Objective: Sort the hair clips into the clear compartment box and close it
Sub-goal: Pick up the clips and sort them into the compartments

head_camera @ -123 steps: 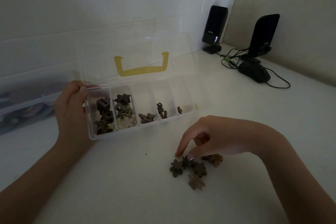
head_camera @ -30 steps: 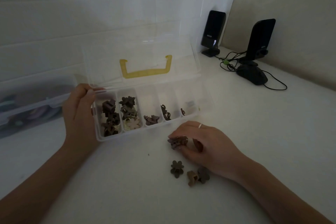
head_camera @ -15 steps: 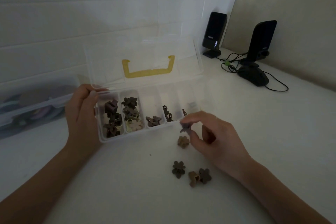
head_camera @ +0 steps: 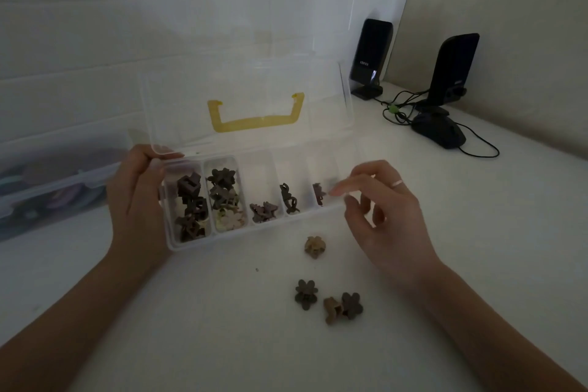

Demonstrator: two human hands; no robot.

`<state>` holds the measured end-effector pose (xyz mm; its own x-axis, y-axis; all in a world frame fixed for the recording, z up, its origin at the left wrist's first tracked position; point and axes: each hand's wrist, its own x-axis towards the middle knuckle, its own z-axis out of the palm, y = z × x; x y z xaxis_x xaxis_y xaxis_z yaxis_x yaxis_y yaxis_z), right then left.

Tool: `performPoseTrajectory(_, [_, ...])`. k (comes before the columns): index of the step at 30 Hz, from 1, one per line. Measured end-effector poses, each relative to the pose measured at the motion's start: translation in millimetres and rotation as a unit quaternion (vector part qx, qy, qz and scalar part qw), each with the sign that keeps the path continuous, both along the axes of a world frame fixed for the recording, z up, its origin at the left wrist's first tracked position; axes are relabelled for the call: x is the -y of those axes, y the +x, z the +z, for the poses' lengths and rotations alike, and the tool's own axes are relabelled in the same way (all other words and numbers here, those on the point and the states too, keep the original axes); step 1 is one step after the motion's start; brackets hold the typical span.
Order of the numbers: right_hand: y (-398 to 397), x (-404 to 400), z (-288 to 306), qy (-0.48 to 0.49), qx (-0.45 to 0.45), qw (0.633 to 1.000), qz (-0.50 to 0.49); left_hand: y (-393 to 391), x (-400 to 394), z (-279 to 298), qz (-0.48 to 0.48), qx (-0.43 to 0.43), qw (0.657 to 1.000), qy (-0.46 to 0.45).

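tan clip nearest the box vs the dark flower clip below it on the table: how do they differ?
The tan clip is light beige; the dark flower clip is dark brown. The tan clip looks bunched, its shape unclear; the dark flower clip lies flat with its petals showing. The tan clip lies close to the compartment box; the dark flower clip lies farther from it. Both rest loose on the table, held by neither hand.

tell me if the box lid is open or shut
Open: the lid stands raised behind the box, its compartments uncovered and clips showing inside.
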<state>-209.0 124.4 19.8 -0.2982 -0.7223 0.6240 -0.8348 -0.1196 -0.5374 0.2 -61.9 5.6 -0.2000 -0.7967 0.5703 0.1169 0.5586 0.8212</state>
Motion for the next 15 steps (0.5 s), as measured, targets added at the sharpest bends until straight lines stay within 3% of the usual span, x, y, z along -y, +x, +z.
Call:
performPoseTrajectory(4, [-1, -17, -1, 0.085, -0.043, 0.993, 0.075, 1, 4, -2, 0.008, 0.007, 1.000, -0.002])
performPoseTrajectory(8, [2, -16, -10, 0.235, -0.140, 0.961, 0.050, 1, 5, -3, 0.008, 0.000, 1.000, 0.024])
performPoseTrajectory(15, [1, -12, -14, 0.230, -0.134, 0.962, 0.057, -1, 0, 0, 0.010, -0.012, 0.999, 0.028])
